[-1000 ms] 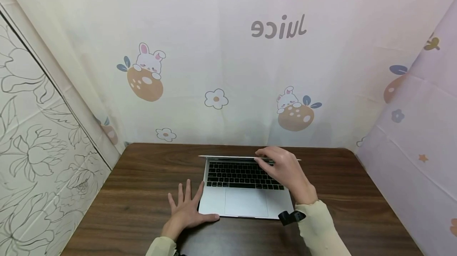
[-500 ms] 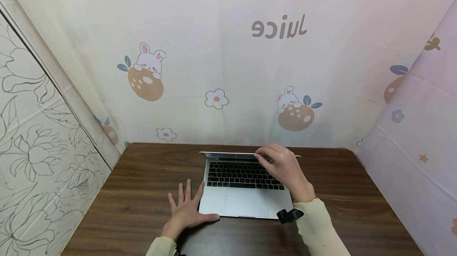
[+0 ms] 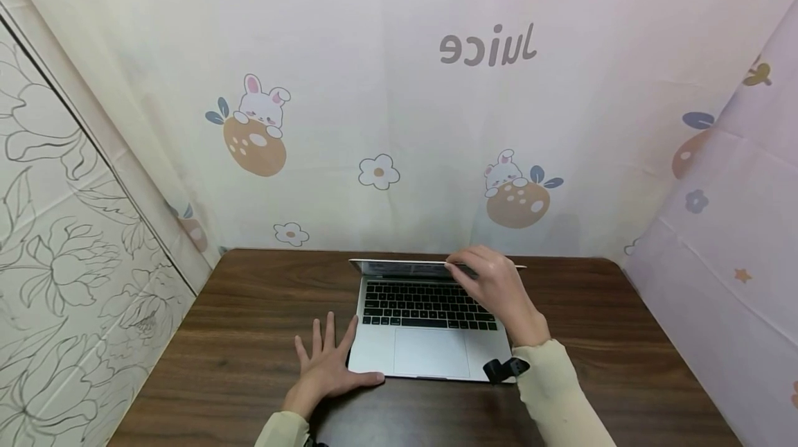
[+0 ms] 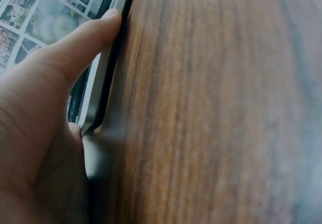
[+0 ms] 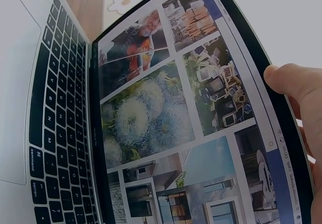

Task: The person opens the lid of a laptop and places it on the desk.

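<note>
A silver laptop (image 3: 430, 354) lies on the wooden table with its lid raised from the keyboard. My right hand (image 3: 499, 287) pinches the top edge of the screen (image 5: 151, 108); the right wrist view has the thumb (image 5: 284, 80) on the black bezel and other fingers behind the lid. At the laptop's front left corner, my left hand (image 3: 327, 371) rests with its fingers spread straight on the table. Its thumb (image 4: 93, 38) lies along the laptop's front edge. Several pictures show on the lit screen.
The brown wooden table (image 3: 237, 343) reaches back to a pale curtain (image 3: 386, 100) printed with rabbits and flowers. A white panel with line-drawn flowers (image 3: 68, 274) stands at the left. On my right wrist sits a black strap device (image 3: 505, 369).
My right hand has moved up and slightly back, tilting the laptop lid further open so that more of the screen shows. The left hand has stayed in place.
</note>
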### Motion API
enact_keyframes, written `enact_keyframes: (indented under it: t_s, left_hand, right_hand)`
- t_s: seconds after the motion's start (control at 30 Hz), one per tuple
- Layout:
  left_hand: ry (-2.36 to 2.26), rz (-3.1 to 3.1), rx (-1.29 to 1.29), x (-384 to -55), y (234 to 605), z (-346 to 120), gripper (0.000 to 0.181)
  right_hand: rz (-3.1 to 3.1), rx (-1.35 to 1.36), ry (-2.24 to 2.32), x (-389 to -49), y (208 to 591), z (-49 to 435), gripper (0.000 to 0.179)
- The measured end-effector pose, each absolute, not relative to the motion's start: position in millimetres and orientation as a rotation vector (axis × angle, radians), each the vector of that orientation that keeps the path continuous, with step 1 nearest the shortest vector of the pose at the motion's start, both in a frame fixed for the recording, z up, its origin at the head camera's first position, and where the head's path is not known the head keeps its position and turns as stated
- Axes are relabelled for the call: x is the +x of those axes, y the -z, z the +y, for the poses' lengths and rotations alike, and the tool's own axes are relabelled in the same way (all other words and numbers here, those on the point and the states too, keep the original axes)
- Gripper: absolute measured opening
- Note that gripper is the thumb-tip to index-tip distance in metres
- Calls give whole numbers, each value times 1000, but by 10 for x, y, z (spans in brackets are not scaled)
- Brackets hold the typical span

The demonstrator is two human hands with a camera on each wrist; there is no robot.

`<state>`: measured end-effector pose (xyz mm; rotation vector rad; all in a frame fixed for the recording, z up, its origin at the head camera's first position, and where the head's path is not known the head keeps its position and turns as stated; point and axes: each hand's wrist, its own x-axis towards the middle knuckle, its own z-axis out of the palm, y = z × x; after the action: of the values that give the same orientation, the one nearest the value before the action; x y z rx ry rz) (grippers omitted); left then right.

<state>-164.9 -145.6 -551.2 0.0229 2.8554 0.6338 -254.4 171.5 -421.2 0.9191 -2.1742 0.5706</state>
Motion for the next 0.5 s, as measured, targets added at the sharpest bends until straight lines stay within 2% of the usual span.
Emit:
enact_keyframes:
  t_s: [0.5]
  left_hand:
    - [-665,2885,10,-1695,5683,-1481,133]
  right_hand:
    - [-2156,922,-574,-2634,4176,1710,9]
